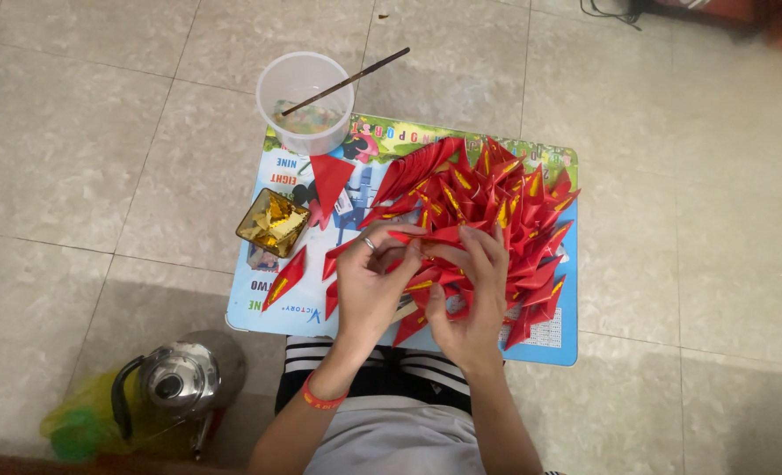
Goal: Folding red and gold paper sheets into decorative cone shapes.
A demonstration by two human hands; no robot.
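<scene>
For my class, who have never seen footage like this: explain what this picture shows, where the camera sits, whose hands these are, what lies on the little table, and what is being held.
There is one picture, taken by a camera worn on a person's head, looking straight down at their own bare hands. No machine is involved.

The left hand, with a ring and a red wristband, and the right hand meet over a small blue table printed with pictures, standing on a tiled floor. Together they pinch a folded red paper piece, each with a closed grip.

Beside it spreads a large cluster of folded red-and-yellow paper pieces. To the left sit a small square dish of gold papers, a clear plastic cup with a thin stick leaning in it, and loose red folded pieces.

On the floor, lower left, stands a metal kettle.
</scene>
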